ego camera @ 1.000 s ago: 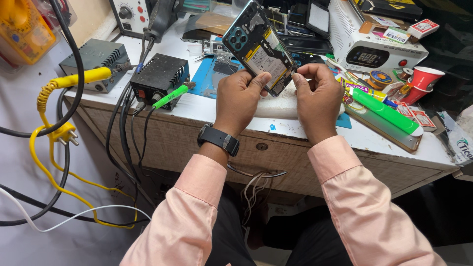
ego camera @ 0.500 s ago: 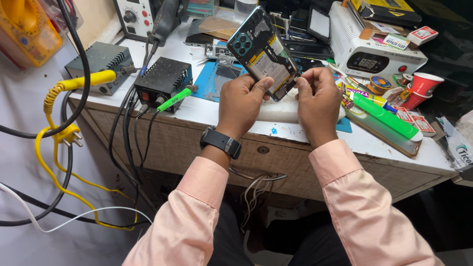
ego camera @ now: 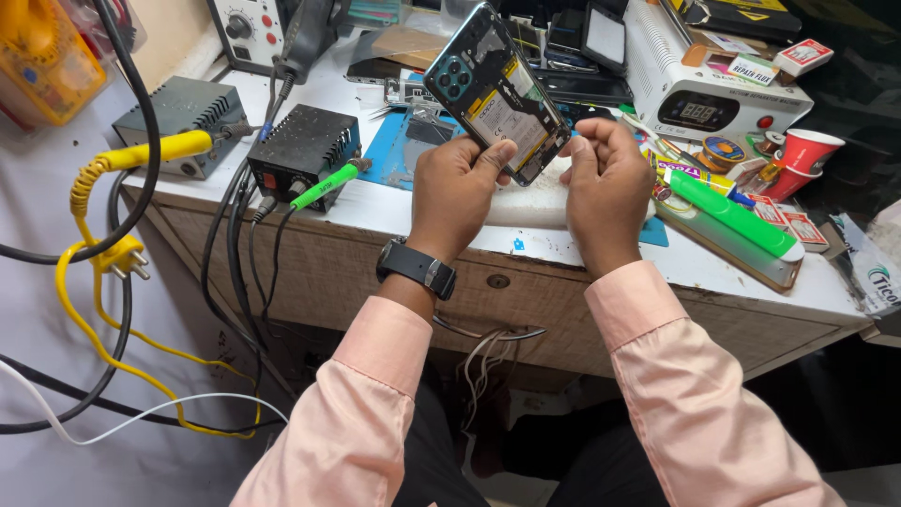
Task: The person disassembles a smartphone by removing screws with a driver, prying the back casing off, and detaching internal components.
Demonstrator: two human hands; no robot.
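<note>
Phone (ego camera: 496, 92) raised slightly, both hands unchanged grip.

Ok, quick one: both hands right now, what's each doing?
Left hand: closed on the opened phone, thumb on its lower edge.
Right hand: fingers curled at the phone's lower right corner, touching it.

Pink sleeves (ego camera: 375, 404), black wristwatch (ego camera: 417, 268)
</note>
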